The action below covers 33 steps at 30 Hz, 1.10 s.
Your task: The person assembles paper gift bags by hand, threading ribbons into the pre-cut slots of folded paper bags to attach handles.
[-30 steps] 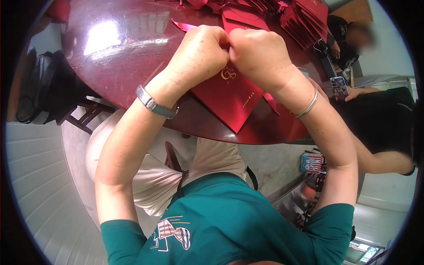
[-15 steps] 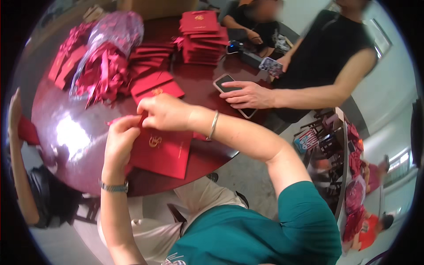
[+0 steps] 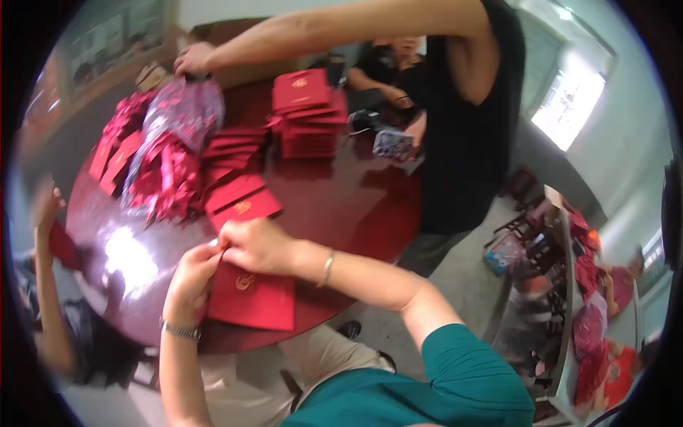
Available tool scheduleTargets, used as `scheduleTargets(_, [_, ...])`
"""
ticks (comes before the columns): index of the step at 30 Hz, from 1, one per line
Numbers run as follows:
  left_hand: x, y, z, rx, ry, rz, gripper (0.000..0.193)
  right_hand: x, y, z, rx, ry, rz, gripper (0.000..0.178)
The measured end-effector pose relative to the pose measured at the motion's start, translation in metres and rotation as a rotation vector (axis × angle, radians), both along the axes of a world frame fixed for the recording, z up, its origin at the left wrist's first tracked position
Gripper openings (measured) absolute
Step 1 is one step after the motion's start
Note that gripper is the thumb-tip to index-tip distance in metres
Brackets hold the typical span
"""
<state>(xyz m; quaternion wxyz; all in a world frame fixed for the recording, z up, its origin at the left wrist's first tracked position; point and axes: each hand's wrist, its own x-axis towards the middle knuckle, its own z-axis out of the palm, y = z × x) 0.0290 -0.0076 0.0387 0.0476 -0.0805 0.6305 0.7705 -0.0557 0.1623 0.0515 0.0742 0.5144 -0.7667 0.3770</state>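
Before me at the table's near edge lies a flat red gift bag [image 3: 260, 302] with a gold emblem. My left hand [image 3: 193, 274] is closed in a pinch at the bag's top left. Right beside it my right hand [image 3: 257, 245] pinches at the same top edge, fingertips almost touching the left ones. The small piece between the fingertips is mostly hidden; it may be a ribbon or the bag's edge. Just past my hands rest more red bags [image 3: 242, 203], overlapping one another, with a gold emblem on the nearest.
A tall stack of red bags [image 3: 302, 117] stands on the dark red table [image 3: 341, 220]. A clear plastic bag with red ribbons [image 3: 174, 153] lies at the far left. A person in black [image 3: 469, 128] at the right reaches across the far side. Another person's arm [image 3: 46, 277] is at the left.
The person in black has moved the arm from the phone on the table over to the far left. The view has shifted, and my hands stay together at the bag's top.
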Motion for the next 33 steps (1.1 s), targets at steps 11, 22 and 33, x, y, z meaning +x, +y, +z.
scheduleTargets(11, [0.006, -0.02, -0.006, -0.17, -0.001, 0.109, 0.01, -0.008, -0.009, 0.026, 0.306, 0.03, 0.033, 0.022])
scheduleTargets(22, [0.002, -0.059, -0.026, -0.162, 0.107, 0.709, 0.011, -0.004, -0.017, 0.001, 0.216, -0.163, 0.084, 0.025])
scheduleTargets(33, [-0.006, -0.033, -0.035, -0.995, 0.477, 0.866, 0.039, 0.001, -0.024, -0.015, 0.088, -0.035, -0.145, 0.021])
